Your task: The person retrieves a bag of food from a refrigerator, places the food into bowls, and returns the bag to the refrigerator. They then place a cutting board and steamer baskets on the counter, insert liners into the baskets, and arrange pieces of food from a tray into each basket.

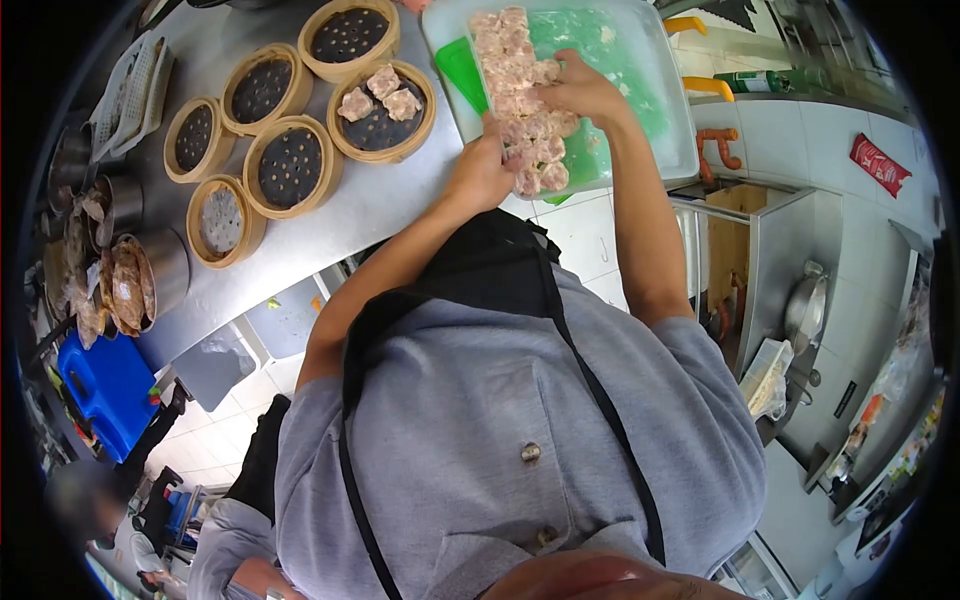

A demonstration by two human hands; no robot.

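Rows of pale pink meat dumplings fill a narrow clear container at the top, above a large translucent tray with a green bottom. My left hand is closed on the container's near left side. My right hand reaches in from the right, thumb and fingers closed around a dumpling at the row's right edge. Left of the container, a bamboo steamer with a dark perforated liner holds three dumplings. A green flat tool lies partly under the container.
Several more bamboo steamers stand on the steel table. Metal pots and bagged food are at its far left, near a white basket. A blue container is lower left. Another person's grey sleeve shows at bottom left.
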